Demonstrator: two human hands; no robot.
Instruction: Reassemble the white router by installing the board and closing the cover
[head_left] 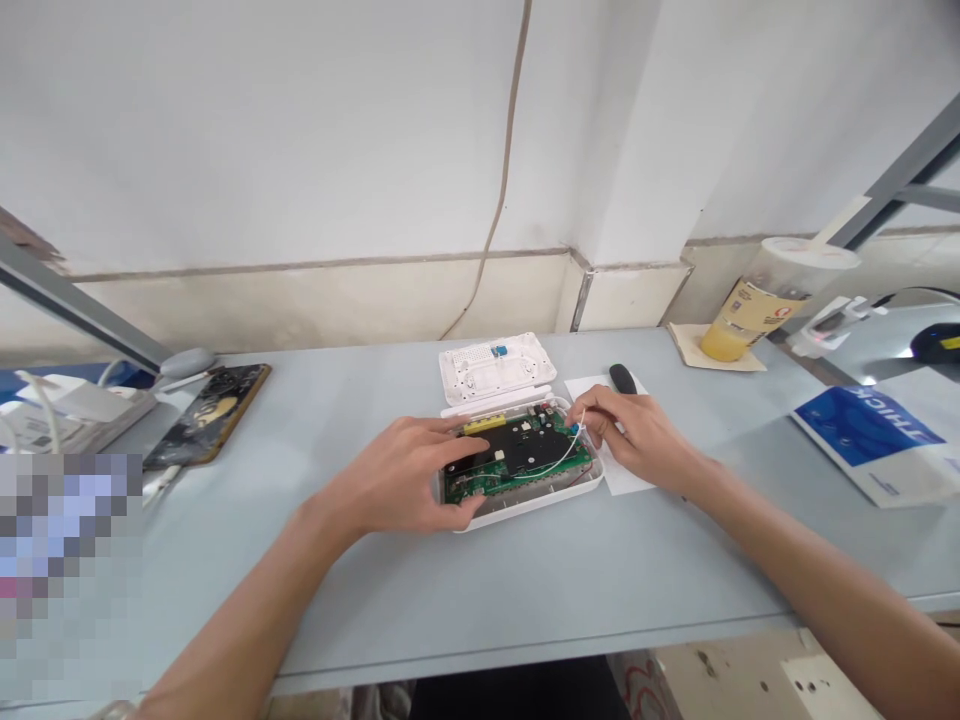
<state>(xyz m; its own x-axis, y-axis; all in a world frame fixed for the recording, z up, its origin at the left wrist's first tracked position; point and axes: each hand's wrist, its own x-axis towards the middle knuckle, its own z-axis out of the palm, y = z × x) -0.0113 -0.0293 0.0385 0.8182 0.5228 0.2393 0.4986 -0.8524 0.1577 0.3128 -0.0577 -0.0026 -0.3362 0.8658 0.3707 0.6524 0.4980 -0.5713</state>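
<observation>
Pale blue-grey tabletop [360,610] against a white wall [300,130] with a cream lower band; a cable [508,150] hangs down the wall, and a cup [765,300] stands far right. The opened white casing with its green circuit board [553,472] lies at the centre, the left hand [409,475] half open at its left side. The right hand [619,430], fingers pinched, is at its right edge by a white wire [559,463]; whether it grips the wire cannot be told.

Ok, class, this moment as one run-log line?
left hand: spread at casing's left end | right hand: at white wire | circuit board: in casing | white panel: behind
</observation>
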